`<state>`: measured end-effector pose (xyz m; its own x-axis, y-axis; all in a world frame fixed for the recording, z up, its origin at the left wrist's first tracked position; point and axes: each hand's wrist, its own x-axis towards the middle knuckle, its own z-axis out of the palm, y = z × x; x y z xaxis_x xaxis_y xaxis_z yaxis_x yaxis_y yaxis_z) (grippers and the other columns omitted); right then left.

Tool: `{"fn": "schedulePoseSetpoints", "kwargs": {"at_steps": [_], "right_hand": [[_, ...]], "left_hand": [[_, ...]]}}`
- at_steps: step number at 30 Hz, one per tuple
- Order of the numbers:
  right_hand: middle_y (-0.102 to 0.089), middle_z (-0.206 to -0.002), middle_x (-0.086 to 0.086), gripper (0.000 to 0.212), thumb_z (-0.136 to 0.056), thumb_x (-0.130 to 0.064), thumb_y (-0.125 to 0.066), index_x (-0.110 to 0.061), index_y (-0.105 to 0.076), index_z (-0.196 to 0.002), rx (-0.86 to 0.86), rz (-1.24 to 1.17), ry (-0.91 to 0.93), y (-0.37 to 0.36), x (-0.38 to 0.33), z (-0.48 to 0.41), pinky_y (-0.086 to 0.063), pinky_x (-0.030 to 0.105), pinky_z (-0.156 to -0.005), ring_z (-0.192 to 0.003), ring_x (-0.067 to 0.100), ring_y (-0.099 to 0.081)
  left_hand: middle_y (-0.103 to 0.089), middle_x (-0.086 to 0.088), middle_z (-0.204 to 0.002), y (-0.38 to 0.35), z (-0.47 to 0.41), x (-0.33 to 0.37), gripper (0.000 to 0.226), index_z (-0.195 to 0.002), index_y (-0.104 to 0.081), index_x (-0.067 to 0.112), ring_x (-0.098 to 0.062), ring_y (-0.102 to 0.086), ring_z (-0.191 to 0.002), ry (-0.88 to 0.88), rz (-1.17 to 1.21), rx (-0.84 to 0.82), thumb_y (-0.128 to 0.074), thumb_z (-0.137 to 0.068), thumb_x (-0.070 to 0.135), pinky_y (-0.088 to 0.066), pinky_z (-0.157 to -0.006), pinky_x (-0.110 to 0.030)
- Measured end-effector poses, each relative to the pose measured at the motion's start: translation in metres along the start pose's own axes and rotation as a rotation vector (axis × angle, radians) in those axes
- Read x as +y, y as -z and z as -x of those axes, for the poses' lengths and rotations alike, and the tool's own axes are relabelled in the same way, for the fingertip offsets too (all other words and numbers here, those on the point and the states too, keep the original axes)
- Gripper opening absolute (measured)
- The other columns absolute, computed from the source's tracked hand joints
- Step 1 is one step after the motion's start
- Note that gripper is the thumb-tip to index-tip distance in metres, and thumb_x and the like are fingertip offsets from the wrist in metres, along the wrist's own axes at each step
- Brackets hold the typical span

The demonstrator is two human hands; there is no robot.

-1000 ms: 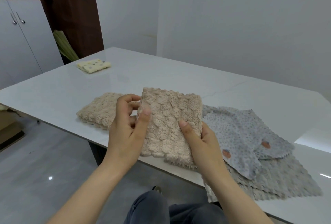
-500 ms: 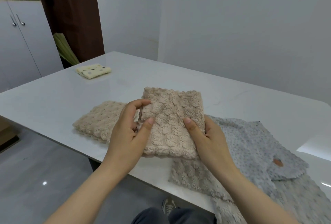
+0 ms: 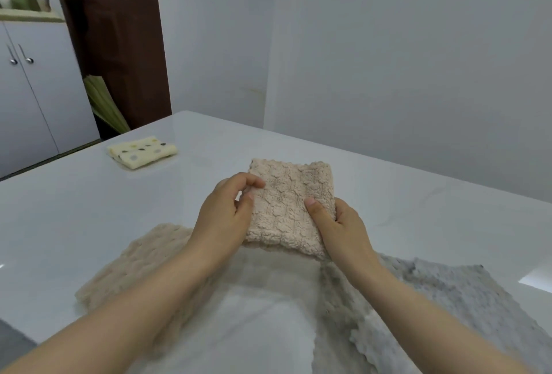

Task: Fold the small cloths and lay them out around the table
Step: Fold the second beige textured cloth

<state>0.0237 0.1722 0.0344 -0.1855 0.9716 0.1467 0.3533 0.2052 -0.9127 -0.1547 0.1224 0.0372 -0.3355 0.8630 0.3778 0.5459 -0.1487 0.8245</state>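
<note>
beige cloth (image 3: 289, 209) now farther over table (image 3: 418, 194)

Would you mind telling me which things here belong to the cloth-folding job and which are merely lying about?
Job: folded beige cloth, gripped by the left hand and right hand; unfolded beige cloth; grey cloths; folded yellow spotted cloth; table.
Lying about: white cupboard; green bundle leaning beside the brown door.

Softly and evenly lit with faint shadows, glaring white on the table (image 3: 418, 194) at right, smeared by motion blur over the near cloths (image 3: 433, 299) and arms (image 3: 125, 317), bent by wide-angle distortion at edges.
</note>
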Motion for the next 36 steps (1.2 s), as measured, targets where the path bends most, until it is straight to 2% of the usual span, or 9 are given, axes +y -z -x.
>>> {"fn": "schedulePoseSetpoints", "kwargs": {"at_steps": [6,10,12,14,19,22,28,32,36], "right_hand": [[-0.06,-0.082,-0.008,0.026,-0.094,-0.042,-0.054,-0.017,-0.056,-0.087,0.019,-0.01,-0.011,-0.025,0.012,-0.072,-0.036,0.018,-0.057,-0.072,0.006,-0.057],[-0.059,-0.08,-0.007,0.026,-0.094,-0.041,-0.054,-0.015,-0.056,-0.088,0.025,-0.015,-0.008,-0.04,0.022,-0.117,-0.035,0.018,-0.056,-0.069,0.006,-0.055],[-0.059,-0.081,-0.006,0.027,-0.094,-0.04,-0.053,-0.014,-0.056,-0.089,0.031,-0.01,-0.008,-0.049,0.028,-0.143,-0.035,0.019,-0.056,-0.069,0.007,-0.055],[-0.059,-0.081,-0.005,0.027,-0.095,-0.04,-0.053,-0.013,-0.056,-0.09,0.035,-0.005,-0.004,-0.057,0.034,-0.165,-0.035,0.019,-0.055,-0.069,0.007,-0.054],[-0.06,-0.083,-0.004,0.028,-0.095,-0.039,-0.053,-0.011,-0.058,-0.094,0.051,0.002,-0.015,-0.073,0.05,-0.208,-0.036,0.021,-0.056,-0.071,0.007,-0.055],[-0.059,-0.082,-0.006,0.027,-0.096,-0.038,-0.052,-0.012,-0.058,-0.094,0.07,0.013,-0.014,-0.08,0.058,-0.23,-0.035,0.02,-0.056,-0.072,0.005,-0.054],[-0.058,-0.08,-0.002,0.032,-0.095,-0.04,-0.05,-0.009,-0.056,-0.089,0.114,0.074,-0.033,-0.092,0.069,-0.282,-0.033,0.024,-0.054,-0.071,0.013,-0.053],[-0.058,-0.079,0.001,0.036,-0.092,-0.044,-0.047,-0.01,-0.053,-0.082,0.182,0.234,-0.038,-0.104,0.074,-0.311,-0.034,0.03,-0.057,-0.073,0.021,-0.054],[-0.06,-0.08,0.002,0.034,-0.09,-0.042,-0.049,-0.009,-0.056,-0.083,0.276,0.34,-0.071,-0.109,0.079,-0.326,-0.034,0.03,-0.063,-0.077,0.024,-0.055]], "left_hand": [[-0.058,0.009,-0.121,-0.018,-0.069,-0.04,0.03,-0.117,-0.061,0.028,0.004,-0.047,-0.065,-0.021,-0.031,-0.005,-0.043,-0.098,0.015,-0.037,-0.065,-0.011],[-0.052,0.006,-0.125,-0.025,-0.114,-0.063,0.032,-0.127,-0.057,0.026,-0.004,-0.054,-0.09,-0.045,-0.096,-0.083,-0.044,-0.098,0.019,-0.037,-0.085,-0.018],[-0.05,0.007,-0.126,-0.029,-0.138,-0.077,0.034,-0.13,-0.054,0.026,-0.007,-0.053,-0.102,-0.046,-0.116,-0.132,-0.047,-0.096,0.024,-0.036,-0.09,-0.019],[-0.049,0.007,-0.125,-0.035,-0.157,-0.09,0.038,-0.132,-0.052,0.026,-0.007,-0.052,-0.106,-0.053,-0.151,-0.171,-0.051,-0.094,0.03,-0.037,-0.092,-0.019],[-0.047,0.01,-0.124,-0.049,-0.199,-0.117,0.042,-0.134,-0.049,0.029,-0.009,-0.055,-0.1,-0.045,-0.196,-0.217,-0.054,-0.092,0.035,-0.039,-0.091,-0.021],[-0.048,0.008,-0.125,-0.057,-0.222,-0.128,0.042,-0.133,-0.051,0.027,-0.009,-0.052,-0.107,-0.057,-0.2,-0.224,-0.056,-0.092,0.032,-0.037,-0.091,-0.02],[-0.044,0.004,-0.136,-0.077,-0.273,-0.145,0.042,-0.136,-0.047,0.025,-0.013,-0.045,-0.121,-0.041,-0.299,-0.257,-0.051,-0.094,0.027,-0.031,-0.098,-0.021],[-0.041,0.001,-0.14,-0.085,-0.302,-0.159,0.043,-0.138,-0.045,0.025,-0.018,-0.044,-0.124,-0.001,-0.386,-0.302,-0.046,-0.094,0.022,-0.033,-0.106,-0.029],[-0.038,0.002,-0.146,-0.092,-0.319,-0.163,0.046,-0.134,-0.047,0.03,-0.019,-0.039,-0.131,0.054,-0.423,-0.271,-0.043,-0.089,0.017,-0.032,-0.108,-0.034]]}}
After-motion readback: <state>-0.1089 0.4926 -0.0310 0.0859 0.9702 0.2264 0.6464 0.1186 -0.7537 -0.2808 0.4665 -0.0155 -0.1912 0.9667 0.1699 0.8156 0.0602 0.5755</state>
